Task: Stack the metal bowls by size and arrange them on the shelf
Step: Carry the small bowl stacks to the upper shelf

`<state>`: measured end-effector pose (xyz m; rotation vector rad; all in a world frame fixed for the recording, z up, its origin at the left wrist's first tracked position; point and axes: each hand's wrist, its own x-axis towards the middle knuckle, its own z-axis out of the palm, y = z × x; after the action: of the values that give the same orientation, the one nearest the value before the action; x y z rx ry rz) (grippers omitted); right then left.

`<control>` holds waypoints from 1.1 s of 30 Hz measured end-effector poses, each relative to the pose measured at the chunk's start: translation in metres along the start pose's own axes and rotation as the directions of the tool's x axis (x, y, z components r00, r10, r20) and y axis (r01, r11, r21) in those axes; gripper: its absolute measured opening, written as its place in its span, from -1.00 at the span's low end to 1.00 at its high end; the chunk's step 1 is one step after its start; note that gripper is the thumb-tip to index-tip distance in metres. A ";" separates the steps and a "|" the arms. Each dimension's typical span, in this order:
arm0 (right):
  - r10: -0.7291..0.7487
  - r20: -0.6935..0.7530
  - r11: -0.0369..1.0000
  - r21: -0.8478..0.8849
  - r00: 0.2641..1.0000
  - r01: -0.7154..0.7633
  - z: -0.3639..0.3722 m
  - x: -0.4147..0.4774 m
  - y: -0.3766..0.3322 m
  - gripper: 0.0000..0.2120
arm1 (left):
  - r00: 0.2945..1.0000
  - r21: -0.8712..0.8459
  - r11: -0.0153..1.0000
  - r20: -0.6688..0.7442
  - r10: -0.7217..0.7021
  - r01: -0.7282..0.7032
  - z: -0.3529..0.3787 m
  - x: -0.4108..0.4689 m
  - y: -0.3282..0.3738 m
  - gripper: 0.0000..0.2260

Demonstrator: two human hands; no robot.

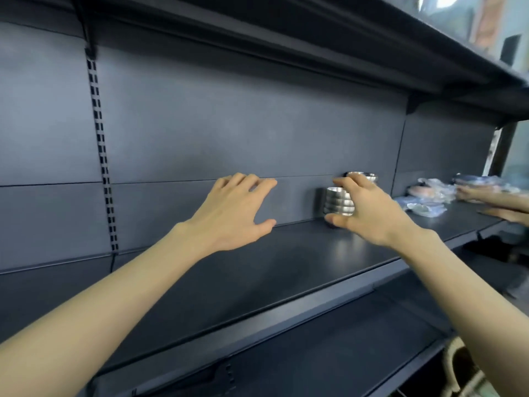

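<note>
1. A stack of shiny round metal bowls (337, 202) stands right of the frame's centre, at the back of the dark grey metal shelf (257, 276), close to the rear panel. About four or five bowls are nested in it; blur makes the count unsure, and nothing shows inside the top bowl.
2. A second, lower group of metal bowls (369, 177) sits just behind and to the right, mostly hidden by fingers.
3. The right hand (372, 213) is spread beside the stack, thumb low near its base and fingers arched over its top; whether it actually grips the bowls cannot be told.
4. The left hand (229, 213), at mid-frame, is spread wide and holds nothing, hovering over bare shelf well left of the stack.
5. At the right edge, several clear plastic-wrapped packets (429, 196) lie on the same shelf, with another person's hand (498, 202) over them.
6. A slotted upright rail (100, 144) runs down the rear panel at upper left.
</note>
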<state>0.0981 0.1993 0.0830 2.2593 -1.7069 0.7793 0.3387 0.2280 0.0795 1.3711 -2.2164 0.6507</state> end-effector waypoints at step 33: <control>0.080 0.140 0.981 0.163 0.987 -0.103 0.126 0.215 0.414 -0.33 | 0.959 -0.526 0.808 0.233 -0.164 0.266 0.323 0.318 0.189 -0.40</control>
<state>-0.2131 -0.1661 0.0274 2.4084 -1.8827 0.8398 -0.0017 -0.1130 -0.0142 1.3656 -2.0901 -0.2053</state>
